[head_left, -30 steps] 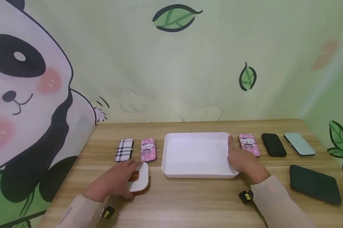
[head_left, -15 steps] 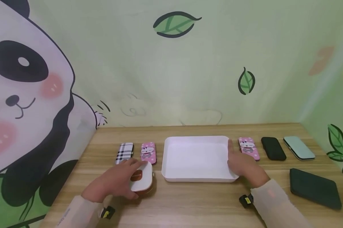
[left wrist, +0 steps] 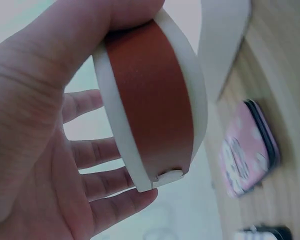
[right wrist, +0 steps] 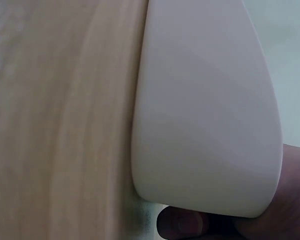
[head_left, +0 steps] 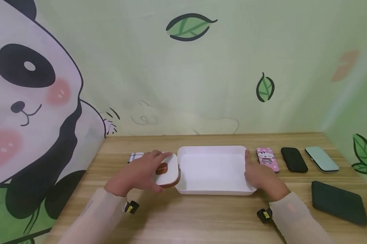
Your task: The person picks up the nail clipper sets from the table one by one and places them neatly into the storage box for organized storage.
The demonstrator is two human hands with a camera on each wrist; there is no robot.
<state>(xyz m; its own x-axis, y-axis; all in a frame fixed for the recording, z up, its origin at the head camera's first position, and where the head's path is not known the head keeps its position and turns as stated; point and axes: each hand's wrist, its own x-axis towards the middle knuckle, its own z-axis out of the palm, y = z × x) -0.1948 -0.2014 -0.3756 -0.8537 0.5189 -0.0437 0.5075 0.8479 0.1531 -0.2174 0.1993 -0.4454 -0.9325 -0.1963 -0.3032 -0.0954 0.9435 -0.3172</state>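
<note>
Your left hand (head_left: 140, 173) grips the rounded white case with a brown band (head_left: 166, 170), lifted at the left rim of the white rectangular plastic tray (head_left: 212, 149), tilted, long axis toward the tray. Your right hand (head_left: 261, 178) clasps the tray's right edge.

Smooth matt white plastic tray (head_left: 212, 184) and glossy white-and-brown case (head_left: 166, 171) on wood-grain table (head_left: 201, 217).

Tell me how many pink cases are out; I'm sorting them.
1 in the head view: pink case right of the white tray. The left wrist shows another, hidden behind the left hand.
</note>
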